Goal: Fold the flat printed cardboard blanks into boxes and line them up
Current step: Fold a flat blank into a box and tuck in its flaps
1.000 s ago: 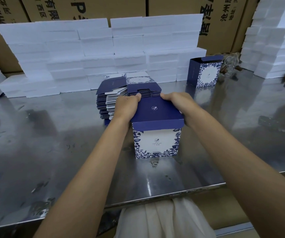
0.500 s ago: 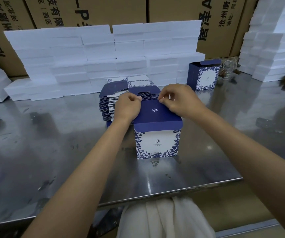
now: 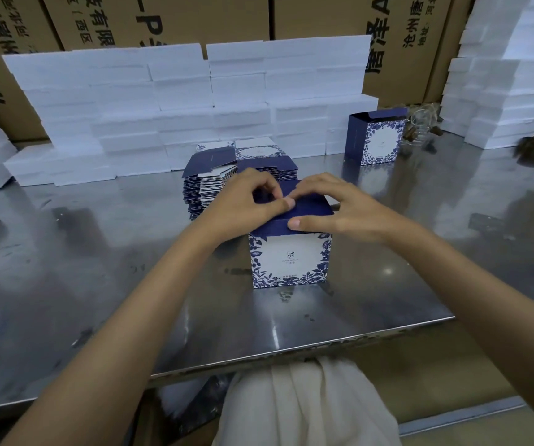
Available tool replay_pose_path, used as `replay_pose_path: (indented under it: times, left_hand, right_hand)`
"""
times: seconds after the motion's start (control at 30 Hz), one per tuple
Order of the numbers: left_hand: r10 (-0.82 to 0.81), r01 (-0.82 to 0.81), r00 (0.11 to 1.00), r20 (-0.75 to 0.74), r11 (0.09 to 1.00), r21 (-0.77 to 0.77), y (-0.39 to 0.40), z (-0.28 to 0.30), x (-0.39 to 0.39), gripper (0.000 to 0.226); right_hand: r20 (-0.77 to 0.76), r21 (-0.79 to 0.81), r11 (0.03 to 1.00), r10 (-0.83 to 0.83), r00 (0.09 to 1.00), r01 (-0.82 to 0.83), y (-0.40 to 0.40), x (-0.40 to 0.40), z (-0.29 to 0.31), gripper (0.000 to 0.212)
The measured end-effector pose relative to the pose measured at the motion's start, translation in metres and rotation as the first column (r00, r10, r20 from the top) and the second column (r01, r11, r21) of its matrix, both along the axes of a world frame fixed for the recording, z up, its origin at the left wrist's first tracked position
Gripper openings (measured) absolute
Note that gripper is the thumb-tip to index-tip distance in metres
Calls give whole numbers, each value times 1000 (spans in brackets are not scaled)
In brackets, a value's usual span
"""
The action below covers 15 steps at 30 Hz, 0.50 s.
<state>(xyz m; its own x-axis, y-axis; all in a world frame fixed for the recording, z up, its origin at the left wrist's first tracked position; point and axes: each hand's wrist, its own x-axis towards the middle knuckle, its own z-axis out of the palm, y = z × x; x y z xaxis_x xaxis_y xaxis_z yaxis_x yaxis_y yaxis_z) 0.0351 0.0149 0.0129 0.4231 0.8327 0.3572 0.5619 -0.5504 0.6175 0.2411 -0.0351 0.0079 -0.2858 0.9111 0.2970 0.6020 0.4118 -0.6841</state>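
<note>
The folded box (image 3: pixel 289 260) stands upright on the steel table (image 3: pixel 98 268), near its front edge and roughly in the middle of the view. Its front face is white with a small dark logo in the centre and a navy floral border running down both sides and along the bottom. The lid (image 3: pixel 307 209) on top is plain navy, and its front flap hangs down over the top of the white face.

Both hands are on that lid. The left hand (image 3: pixel 246 201) has its fingers curled, thumb and fingertips pinching the lid at its far left part. The right hand (image 3: pixel 346 209) lies over the right side of the lid with fingers bent onto the top panel, and its thumb (image 3: pixel 304 224) presses the front flap against the box, so it grips the lid between thumb and fingers.

Just behind the box, touching or nearly touching it, sits a stack of flat blanks (image 3: pixel 214 181), navy and white edges fanned slightly. Farther back and to the right, well apart, a second box (image 3: pixel 376 138) of the same print stands with its lid flap raised. White foam blocks (image 3: pixel 178 101) are piled in a wall along the table's far side, with more foam blocks on the right (image 3: pixel 500 75). Brown printed cartons (image 3: pixel 194 17) stand behind them. Pale cloth (image 3: pixel 307 407) shows below the table edge.
</note>
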Motion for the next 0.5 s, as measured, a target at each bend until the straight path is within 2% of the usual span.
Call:
replay_pose_path:
  times: [0.1, 0.2, 0.37, 0.5]
  left_hand:
    - [-85, 110, 980, 179, 985, -133, -18, -13, -13, 10]
    - [-120, 188, 935, 334, 965, -180, -24, -27, -19, 16]
    - [-121, 198, 872, 474, 973, -117, -28, -43, -13, 18]
    - [-100, 169, 804, 587, 983, -64, -31, -56, -5, 15]
  right_hand:
    - [-189, -5, 1000, 13, 982, -15, -4, -4, -8, 22]
    - [-298, 2, 1000, 21, 954, -22, -11, -11, -18, 23]
    - [-410, 39, 998, -30, 912, 50, -17, -16, -30, 25]
    - [-554, 28, 993, -80, 829, 115, -21, -26, -40, 17]
